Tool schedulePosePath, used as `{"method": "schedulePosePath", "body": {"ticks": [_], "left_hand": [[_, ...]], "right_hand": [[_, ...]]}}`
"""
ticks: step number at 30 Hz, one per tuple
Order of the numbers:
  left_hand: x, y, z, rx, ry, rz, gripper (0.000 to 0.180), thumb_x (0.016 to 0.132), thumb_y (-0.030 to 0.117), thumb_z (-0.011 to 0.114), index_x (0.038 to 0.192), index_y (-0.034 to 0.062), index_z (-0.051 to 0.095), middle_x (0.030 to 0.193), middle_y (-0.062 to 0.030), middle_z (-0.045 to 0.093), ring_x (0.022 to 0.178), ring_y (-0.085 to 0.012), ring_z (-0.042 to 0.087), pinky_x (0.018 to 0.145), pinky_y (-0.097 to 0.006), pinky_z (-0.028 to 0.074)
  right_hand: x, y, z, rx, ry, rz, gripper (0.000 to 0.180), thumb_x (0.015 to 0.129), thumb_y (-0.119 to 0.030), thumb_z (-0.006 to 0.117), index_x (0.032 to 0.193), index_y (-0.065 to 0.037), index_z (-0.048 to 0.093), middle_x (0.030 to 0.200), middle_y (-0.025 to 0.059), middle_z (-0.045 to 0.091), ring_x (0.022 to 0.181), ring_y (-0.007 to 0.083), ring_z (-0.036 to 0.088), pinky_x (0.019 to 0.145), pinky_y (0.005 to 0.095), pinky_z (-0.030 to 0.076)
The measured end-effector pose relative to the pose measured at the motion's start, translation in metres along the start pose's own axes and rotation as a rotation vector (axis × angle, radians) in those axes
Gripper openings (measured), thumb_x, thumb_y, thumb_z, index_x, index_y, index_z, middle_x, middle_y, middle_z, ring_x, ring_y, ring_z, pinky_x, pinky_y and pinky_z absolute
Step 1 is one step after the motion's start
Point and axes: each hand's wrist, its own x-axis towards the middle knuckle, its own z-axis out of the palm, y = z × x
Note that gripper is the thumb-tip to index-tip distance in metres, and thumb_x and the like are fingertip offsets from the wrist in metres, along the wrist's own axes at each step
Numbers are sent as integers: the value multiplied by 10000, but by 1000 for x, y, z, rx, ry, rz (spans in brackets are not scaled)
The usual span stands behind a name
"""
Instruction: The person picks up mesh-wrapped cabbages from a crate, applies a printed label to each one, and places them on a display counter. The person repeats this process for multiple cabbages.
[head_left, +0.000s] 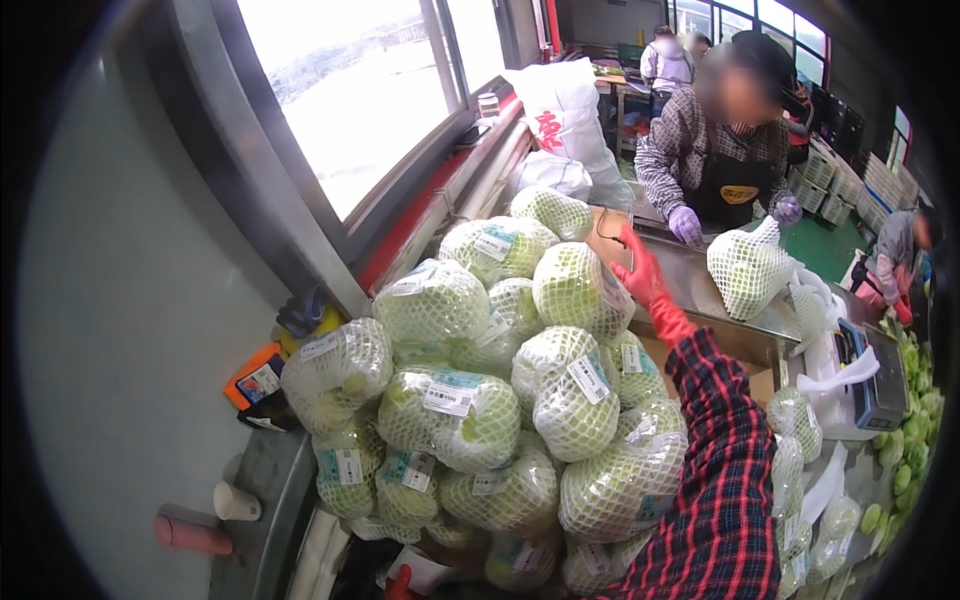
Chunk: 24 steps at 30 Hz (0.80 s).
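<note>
My right hand (646, 275), in a red glove, reaches across the pile with its fingers stretched out and apart. It is nearest to a net-wrapped bundle of pale green produce (572, 288); whether it touches it I cannot tell. Many such bundles (448, 418), in white foam nets and clear film with white labels, are heaped before me. At the lower edge only a little of my red-gloved left hand (400, 583) shows, beside a small white piece (418, 570). The rest of that hand is hidden, so its grip is unclear.
Across the metal counter (690, 275), a co-worker in purple gloves stands by a netted bundle (748, 270). A scale (868, 378) and green leafy produce (912, 430) lie right. A pink bottle (193, 534), paper cup (237, 501) and orange box (258, 382) are left.
</note>
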Motion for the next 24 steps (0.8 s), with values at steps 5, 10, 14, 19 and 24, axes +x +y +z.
{"method": "schedulePosePath", "body": {"ticks": [5, 10, 14, 19, 24], "left_hand": [[-9, -5, 0, -7, -179, 39, 331, 868, 174, 579, 1108, -51, 546, 1067, -173, 590, 941, -270, 578, 825, -392, 480], [-60, 70, 29, -65, -366, 72, 295, 857, 198, 574, 1038, -35, 556, 1010, -220, 611, 881, -340, 614, 780, -460, 509], [-46, 118, 88, -138, -488, 232, 285, 890, 231, 565, 1030, -17, 580, 967, -166, 630, 862, -271, 621, 755, -391, 509], [-34, 163, 110, -170, -427, 198, 422, 911, 346, 546, 1152, -1, 539, 1029, -63, 617, 898, -153, 594, 783, -284, 473], [-31, 132, 80, 123, -375, 246, 431, 797, 144, 707, 1168, -6, 546, 1008, -62, 629, 926, -157, 597, 818, -290, 461]], "right_hand": [[-17, -13, 6, 219, -92, 138, 483, 879, -243, 579, 1289, -25, 446, 1238, 209, 523, 1176, 340, 487, 981, 347, 373], [-41, -194, 14, 139, -81, -260, 421, 869, -184, 592, 1249, -32, 496, 1151, 174, 592, 1083, 305, 559, 916, 356, 433], [-152, -344, 7, 845, -1150, -36, 635, 835, -173, 668, 1374, -46, 357, 1184, 88, 581, 1093, 163, 537, 946, 316, 405], [-230, -384, 52, 669, -1201, 223, 782, 764, -90, 682, 1418, -99, 252, 1094, 156, 593, 1030, 214, 573, 879, 344, 445], [-233, -394, 70, 526, -1088, 194, 779, 746, -68, 676, 1406, -103, 262, 1008, 161, 603, 946, 272, 591, 846, 364, 458]]}}
